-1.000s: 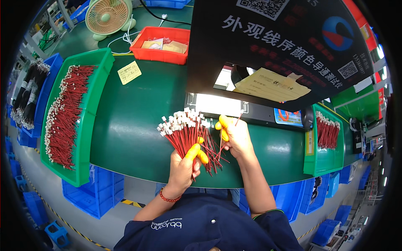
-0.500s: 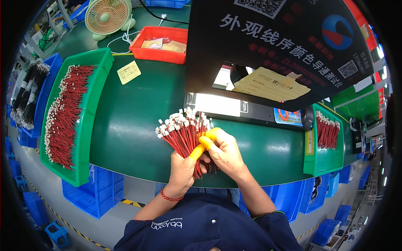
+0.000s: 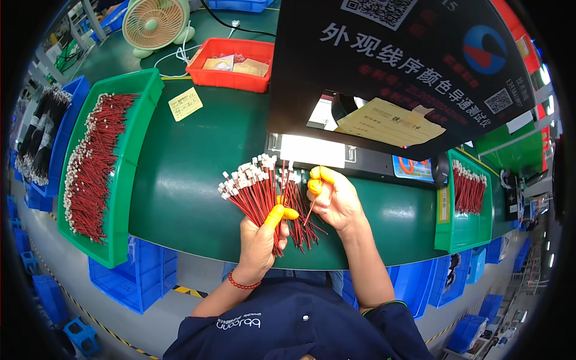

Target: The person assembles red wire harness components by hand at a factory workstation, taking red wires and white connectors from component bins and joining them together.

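My left hand [image 3: 257,243] is closed round a fanned bundle of red wires [image 3: 255,198] with white connectors at their far ends. Yellow covers wrap the thumb and a fingertip of that hand. Just to the right, my right hand [image 3: 339,204] pinches a single red wire [image 3: 309,214] between yellow-covered fingers. The wire's upper end is hidden by those fingers. More dark red wires [image 3: 300,231] lie on the green tabletop [image 3: 198,198] between the two hands, some with white connectors.
A large black tester box [image 3: 390,72] stands beyond my hands, a paper slip [image 3: 390,122] on it. A green tray [image 3: 139,129] of red wires is at left, another green tray [image 3: 445,231] at right. A red bin [image 3: 228,79] and a fan [image 3: 153,25] are behind.
My right hand has moved right and slightly up, away from the bundle, with one red wire in its fingers. The left hand keeps the bundle, which is spread a little wider.
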`<state>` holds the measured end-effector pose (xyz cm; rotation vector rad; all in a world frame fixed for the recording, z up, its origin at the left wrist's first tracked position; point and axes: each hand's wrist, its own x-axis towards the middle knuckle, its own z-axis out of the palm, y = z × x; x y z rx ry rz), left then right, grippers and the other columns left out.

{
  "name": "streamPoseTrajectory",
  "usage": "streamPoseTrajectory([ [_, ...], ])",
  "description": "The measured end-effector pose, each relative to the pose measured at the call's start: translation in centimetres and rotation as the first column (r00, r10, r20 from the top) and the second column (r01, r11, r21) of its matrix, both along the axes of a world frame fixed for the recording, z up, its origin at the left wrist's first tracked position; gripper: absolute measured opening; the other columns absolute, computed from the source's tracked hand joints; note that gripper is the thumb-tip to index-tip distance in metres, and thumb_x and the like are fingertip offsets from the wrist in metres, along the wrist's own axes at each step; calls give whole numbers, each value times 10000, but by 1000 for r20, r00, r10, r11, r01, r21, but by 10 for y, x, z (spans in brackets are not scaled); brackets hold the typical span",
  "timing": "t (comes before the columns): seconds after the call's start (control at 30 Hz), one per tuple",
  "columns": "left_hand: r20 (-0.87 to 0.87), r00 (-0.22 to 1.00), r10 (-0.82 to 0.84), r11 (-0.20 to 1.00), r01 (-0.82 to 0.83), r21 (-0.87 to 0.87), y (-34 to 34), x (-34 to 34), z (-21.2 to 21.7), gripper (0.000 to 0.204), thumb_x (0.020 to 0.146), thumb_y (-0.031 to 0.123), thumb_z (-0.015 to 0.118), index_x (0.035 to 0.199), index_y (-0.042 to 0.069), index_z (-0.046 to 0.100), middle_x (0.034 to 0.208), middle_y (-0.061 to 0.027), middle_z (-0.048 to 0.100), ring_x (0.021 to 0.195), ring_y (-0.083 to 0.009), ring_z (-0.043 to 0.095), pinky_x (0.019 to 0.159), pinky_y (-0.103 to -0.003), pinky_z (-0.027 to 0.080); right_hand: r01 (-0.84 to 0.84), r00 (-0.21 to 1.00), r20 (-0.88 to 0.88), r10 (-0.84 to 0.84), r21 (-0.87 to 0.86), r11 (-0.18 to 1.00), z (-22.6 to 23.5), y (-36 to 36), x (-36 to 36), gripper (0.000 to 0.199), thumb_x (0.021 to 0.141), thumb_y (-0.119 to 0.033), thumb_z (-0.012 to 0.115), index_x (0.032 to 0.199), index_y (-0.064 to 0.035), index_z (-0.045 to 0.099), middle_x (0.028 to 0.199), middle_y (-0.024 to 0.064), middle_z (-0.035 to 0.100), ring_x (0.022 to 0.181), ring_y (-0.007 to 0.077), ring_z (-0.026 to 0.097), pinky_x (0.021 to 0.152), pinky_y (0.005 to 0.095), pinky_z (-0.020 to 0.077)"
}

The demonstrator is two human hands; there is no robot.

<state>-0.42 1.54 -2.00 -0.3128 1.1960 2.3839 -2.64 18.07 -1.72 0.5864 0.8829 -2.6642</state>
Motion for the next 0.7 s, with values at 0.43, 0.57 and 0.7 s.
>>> streamPoseTrajectory([
  [0.43,11,1000,-28,1000,28,9,5,3,-1,135,849,127,512,929,17,514,730,-94,601,480,-53,473,330,-171,361,96,972,-226,68,643,760,17,-37,17,181,826,-159,551,827,23,557,632,23,546,485,37,438,421,183,357],
  [0.57,-16,1000,-20,1000,20,18,5,4,-4,161,850,125,509,955,2,504,764,-107,594,524,-88,529,345,-185,403,76,987,-137,84,858,507,21,-31,14,218,830,-196,512,763,6,558,496,26,472,360,65,365,331,202,287],
  [0.7,-8,999,-34,999,34,6,4,2,-3,160,844,109,515,963,3,502,778,-112,596,539,-87,530,352,-180,409,80,996,-90,-18,756,649,12,-14,6,238,826,-216,514,699,-17,546,443,4,406,316,61,322,290,204,254],
])
